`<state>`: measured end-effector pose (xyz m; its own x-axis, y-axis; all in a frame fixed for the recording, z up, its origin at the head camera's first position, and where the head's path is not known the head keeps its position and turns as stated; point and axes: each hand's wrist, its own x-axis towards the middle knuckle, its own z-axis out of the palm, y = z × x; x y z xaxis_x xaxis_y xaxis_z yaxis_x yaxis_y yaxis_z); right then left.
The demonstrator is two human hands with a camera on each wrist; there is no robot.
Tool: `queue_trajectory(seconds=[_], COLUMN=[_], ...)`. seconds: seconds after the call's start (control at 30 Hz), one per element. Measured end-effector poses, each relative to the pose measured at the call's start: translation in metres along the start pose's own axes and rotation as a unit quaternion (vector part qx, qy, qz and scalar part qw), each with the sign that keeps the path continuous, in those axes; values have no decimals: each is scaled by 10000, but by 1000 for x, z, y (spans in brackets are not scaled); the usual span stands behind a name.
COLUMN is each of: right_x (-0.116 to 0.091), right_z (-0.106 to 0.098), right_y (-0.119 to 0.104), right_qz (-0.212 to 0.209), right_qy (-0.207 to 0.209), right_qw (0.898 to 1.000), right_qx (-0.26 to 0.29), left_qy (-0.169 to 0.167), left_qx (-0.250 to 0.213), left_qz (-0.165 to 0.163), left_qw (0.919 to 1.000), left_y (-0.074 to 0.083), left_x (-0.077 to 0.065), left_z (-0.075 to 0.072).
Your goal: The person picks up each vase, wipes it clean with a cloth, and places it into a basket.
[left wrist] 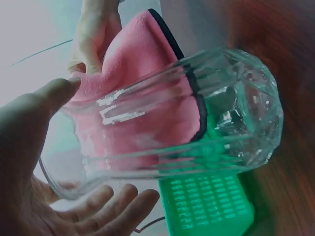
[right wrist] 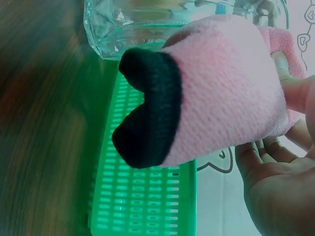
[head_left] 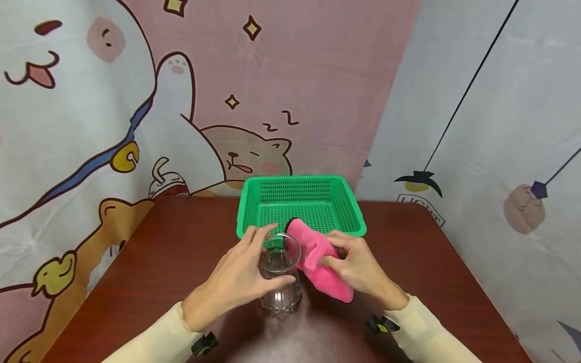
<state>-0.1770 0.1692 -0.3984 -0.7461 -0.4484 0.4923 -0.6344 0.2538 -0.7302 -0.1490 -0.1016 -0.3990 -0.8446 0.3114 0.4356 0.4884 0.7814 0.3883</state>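
A clear glass jar (head_left: pixel 280 297) with a faceted base stands upright on the table in front of me. My left hand (head_left: pixel 238 272) wraps round its upper part, the thumb at the near side and the fingers on the far side. Just right of the jar, my right hand (head_left: pixel 363 264) pinches a folded pink cloth (head_left: pixel 313 249) with dark edging. In the left wrist view the cloth (left wrist: pixel 142 54) overlaps the side of the jar (left wrist: pixel 251 108). From the right wrist the folded, dark-edged end of the cloth (right wrist: pixel 221 93) hides part of the glass.
Behind the jar, a green plastic basket (head_left: pixel 295 180) with slotted walls sits at the back of the dark red-brown table (head_left: pixel 181 237). A printed cartoon curtain (head_left: pixel 317 75) hangs close behind the table and along its sides.
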Motion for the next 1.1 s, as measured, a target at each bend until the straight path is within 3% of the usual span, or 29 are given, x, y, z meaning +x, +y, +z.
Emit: queue_trajectory(seconds=[0.27, 0.5, 0.63, 0.77, 1.1], right_x=[-2, -3, -4, -4, -4], right_z=[-6, -8, -8, -7, -9], right_y=[3, 3, 3, 2, -3], right_qz=[82, 89, 92, 132, 120], right_qy=[102, 228, 209, 182, 112], right_qw=[9999, 9997, 9997, 9997, 9999], right_qx=[-29, -44, -34, 3, 21], left_qy=[102, 46, 72, 37, -288], left_qx=[93, -577, -889, -1067, -1510], left_qz=[-109, 46, 324, 562, 710], left_qw=[9998, 9983, 9955, 9927, 9856], left_y=[7, 2, -3, -7, -9], left_x=[6, 5, 3, 1, -2], left_z=[3, 1, 0, -1, -2])
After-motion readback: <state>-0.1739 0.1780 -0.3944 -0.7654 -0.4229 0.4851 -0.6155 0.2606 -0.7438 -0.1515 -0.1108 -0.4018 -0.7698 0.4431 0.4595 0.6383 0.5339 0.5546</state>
